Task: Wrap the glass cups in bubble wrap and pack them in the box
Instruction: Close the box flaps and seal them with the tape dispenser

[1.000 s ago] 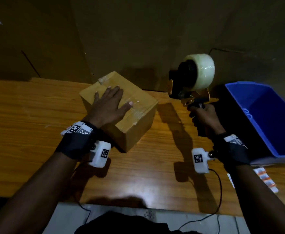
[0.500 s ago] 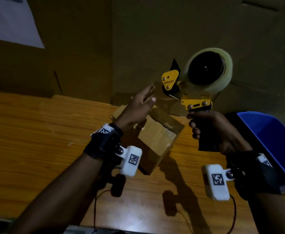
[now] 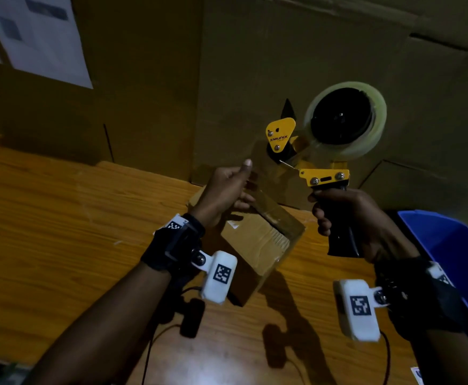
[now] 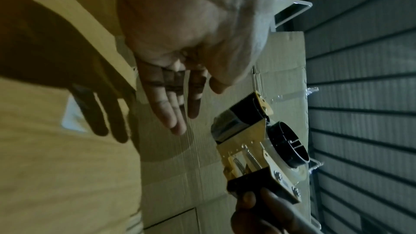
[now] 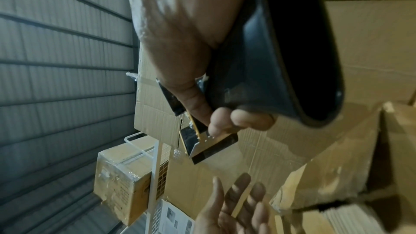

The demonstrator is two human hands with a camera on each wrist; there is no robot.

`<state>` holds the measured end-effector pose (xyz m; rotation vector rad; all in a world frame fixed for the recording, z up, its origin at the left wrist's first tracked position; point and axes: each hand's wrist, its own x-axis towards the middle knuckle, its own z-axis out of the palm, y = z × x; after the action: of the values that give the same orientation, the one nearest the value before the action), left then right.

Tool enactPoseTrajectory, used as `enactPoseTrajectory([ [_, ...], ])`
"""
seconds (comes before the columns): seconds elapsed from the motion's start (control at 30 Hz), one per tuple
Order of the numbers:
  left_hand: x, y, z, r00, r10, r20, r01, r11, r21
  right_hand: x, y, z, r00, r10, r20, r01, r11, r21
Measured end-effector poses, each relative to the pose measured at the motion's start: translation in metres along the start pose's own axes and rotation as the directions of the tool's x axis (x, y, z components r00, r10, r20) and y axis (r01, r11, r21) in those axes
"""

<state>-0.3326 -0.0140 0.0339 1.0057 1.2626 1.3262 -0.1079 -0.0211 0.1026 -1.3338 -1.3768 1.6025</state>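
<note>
Two hands up in mid-frame of the head view, both lifted off the table [image 3: 46, 232]. Right hand [image 3: 349, 220], right of centre, fingers curled tight round the black pistol grip of a yellow tape dispenser [image 3: 310, 151]; the clear tape roll [image 3: 343, 119] sits at its upper right, serrated cutter end pointing left. Left hand [image 3: 224, 190], just left of the dispenser's nose, fingers straight and loosely spread in the left wrist view [image 4: 168, 106], holding nothing there (in the head view the thumb points up beside what may be a clear strip of tape; contact cannot be told).

Box [image 3: 257, 243] in centre frame, below and behind the left hand, resting on the wooden table, flaps closed, a glossy tape strip running along its top seam. Cups not visible.

Blue bin [image 3: 449, 245] at right edge, standing on the table, apart from the box. Large cardboard sheets [image 3: 282, 65] fill the upper frame behind. White paper [image 3: 41, 37] pinned at upper left.
</note>
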Motion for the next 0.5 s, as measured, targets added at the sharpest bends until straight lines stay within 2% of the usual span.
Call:
enactPoseTrajectory([
  [0.13, 0.006, 0.007, 0.005, 0.994, -0.105, 0.016, 0.106, 0.992, -0.075, 0.001, -0.003, -0.005, 1.0, -0.021, 0.008, 0.021, 0.999, -0.044],
  [0.33, 0.008, 0.014, 0.009, 0.983, -0.175, 0.055, 0.183, 0.959, -0.218, 0.004, -0.004, -0.011, 0.999, -0.028, 0.02, 0.03, 0.996, -0.082],
  [0.5, 0.009, 0.013, 0.01, 0.952, -0.28, 0.119, 0.288, 0.956, -0.052, 0.006, -0.004, -0.019, 1.0, -0.023, 0.02, 0.024, 0.996, -0.083],
])
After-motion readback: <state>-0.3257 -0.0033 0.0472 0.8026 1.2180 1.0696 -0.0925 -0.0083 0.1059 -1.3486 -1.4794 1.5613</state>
